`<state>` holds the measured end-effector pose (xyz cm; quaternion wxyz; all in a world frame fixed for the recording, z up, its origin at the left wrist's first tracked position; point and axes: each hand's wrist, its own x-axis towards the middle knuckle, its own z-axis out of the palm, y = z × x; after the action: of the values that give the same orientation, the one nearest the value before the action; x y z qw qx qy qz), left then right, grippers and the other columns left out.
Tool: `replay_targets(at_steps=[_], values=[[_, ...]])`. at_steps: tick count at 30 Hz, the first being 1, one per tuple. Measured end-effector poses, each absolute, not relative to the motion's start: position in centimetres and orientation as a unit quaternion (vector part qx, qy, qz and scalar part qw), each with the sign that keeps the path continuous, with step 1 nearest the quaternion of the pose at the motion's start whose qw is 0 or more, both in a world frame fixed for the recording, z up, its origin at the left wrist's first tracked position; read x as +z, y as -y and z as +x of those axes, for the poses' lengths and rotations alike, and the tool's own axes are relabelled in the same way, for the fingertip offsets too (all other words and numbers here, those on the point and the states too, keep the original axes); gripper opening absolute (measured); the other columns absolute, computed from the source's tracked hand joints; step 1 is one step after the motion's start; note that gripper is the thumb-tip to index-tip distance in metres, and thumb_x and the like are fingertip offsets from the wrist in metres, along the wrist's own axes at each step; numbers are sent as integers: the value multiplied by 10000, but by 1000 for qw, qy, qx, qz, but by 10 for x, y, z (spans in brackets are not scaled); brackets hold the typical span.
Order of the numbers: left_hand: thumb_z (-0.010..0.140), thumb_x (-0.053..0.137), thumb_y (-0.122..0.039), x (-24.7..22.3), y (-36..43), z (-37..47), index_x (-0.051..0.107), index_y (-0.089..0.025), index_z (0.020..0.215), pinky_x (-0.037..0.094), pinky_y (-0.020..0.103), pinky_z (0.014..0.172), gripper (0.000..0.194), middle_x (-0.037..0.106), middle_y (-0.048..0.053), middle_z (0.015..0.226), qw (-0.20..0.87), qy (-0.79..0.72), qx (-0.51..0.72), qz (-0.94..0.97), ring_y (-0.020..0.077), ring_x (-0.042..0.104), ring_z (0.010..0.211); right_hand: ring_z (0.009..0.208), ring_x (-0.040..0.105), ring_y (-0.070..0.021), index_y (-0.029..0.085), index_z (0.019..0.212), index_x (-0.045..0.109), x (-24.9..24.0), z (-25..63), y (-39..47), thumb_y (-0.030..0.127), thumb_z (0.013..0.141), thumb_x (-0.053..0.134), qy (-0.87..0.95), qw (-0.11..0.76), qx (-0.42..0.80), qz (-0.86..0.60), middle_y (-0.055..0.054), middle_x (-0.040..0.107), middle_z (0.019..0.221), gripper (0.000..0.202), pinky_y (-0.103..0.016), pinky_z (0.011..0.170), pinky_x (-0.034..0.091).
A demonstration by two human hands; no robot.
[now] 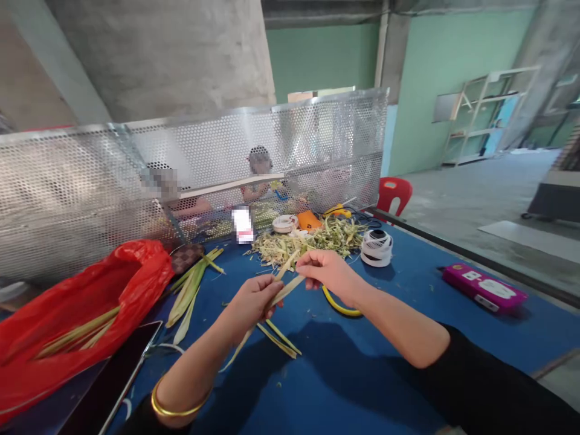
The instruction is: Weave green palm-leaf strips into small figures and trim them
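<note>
Pale, flat plant-leaf strips (290, 289) run between my two hands above the blue table. My left hand (257, 297) is closed around them, thumb on top, and loose strip ends (280, 341) hang beneath it. Thumb and fingers of my right hand (324, 272) pinch the far end of a strip, a little higher and to the right. Just beyond the hands lies a heap of shredded leaf pieces (338, 237). Longer green-yellow leaves (189, 293) lie left of my left hand. A yellow ring-like band (339, 307) shows partly behind my right hand.
Leaf stalks lie in a red plastic bag (104, 272) at left, near a dark tablet (113, 380). A white-and-black spool (377, 248) and purple box (483, 287) stand right. Behind are a lit phone (243, 225) and perforated metal screen (217, 145), with two people beyond it.
</note>
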<state>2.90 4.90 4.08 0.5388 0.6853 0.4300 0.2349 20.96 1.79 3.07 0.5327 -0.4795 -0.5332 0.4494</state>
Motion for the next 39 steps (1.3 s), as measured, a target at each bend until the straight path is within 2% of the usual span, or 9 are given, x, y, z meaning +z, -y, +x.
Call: replay_targets(at_steps=[4,9,16,21,26,31,35,37,39], values=[[745,593,-522,36,-49,31,584,-167,690,185,197,422,360,540,-36,556,556,-419,242,676,51,315,397,475,569,-95,166,742,596,25,207,-22,165,738,612,500,556,457,-482,34,584,524,17,-211,484,436],[759,586,-521,33,-46,34,655,-161,760,221,204,434,366,570,-21,572,540,-414,245,691,61,335,412,482,577,-102,156,823,609,20,204,-23,145,720,613,487,566,477,-464,44,578,519,104,-216,490,451],[681,682,-477,39,-43,31,654,-150,706,394,237,501,329,687,52,699,571,-459,229,641,120,547,484,505,567,-93,143,777,634,21,208,-24,157,725,616,469,586,482,-452,25,601,534,57,-213,518,445],[648,708,-469,39,-44,29,672,-154,712,423,248,503,323,675,34,647,562,-471,231,640,128,559,469,578,598,-98,147,813,648,24,211,-26,207,720,641,438,598,510,-437,0,632,652,111,-224,563,457],[645,710,-446,36,-45,28,662,-168,667,446,263,518,282,657,21,613,568,-461,239,639,126,557,454,586,586,-98,148,760,650,28,211,-24,371,754,633,427,598,532,-420,-21,632,695,224,-236,572,448],[638,712,-450,35,-46,30,664,-164,669,451,270,537,291,654,22,607,571,-466,237,633,132,562,481,594,584,-105,156,769,648,22,211,-23,227,684,676,477,592,484,-434,13,611,641,114,-243,588,443],[660,700,-455,34,-45,31,647,-162,675,395,232,508,298,633,11,612,572,-464,254,627,109,533,484,630,616,-127,151,835,621,20,209,-25,192,714,631,518,562,458,-454,2,624,676,128,-262,621,468],[680,685,-448,33,-45,31,631,-157,647,301,204,455,297,577,-13,549,558,-460,270,635,78,450,437,675,639,-135,160,943,593,22,211,-26,217,799,552,589,500,368,-517,-23,652,768,161,-263,639,476],[693,673,-434,34,-46,31,624,-155,625,218,200,436,291,525,-33,505,537,-463,296,640,57,366,410,720,653,-146,179,1044,554,25,218,-26,238,867,466,654,403,246,-591,-48,668,877,206,-270,658,471]])
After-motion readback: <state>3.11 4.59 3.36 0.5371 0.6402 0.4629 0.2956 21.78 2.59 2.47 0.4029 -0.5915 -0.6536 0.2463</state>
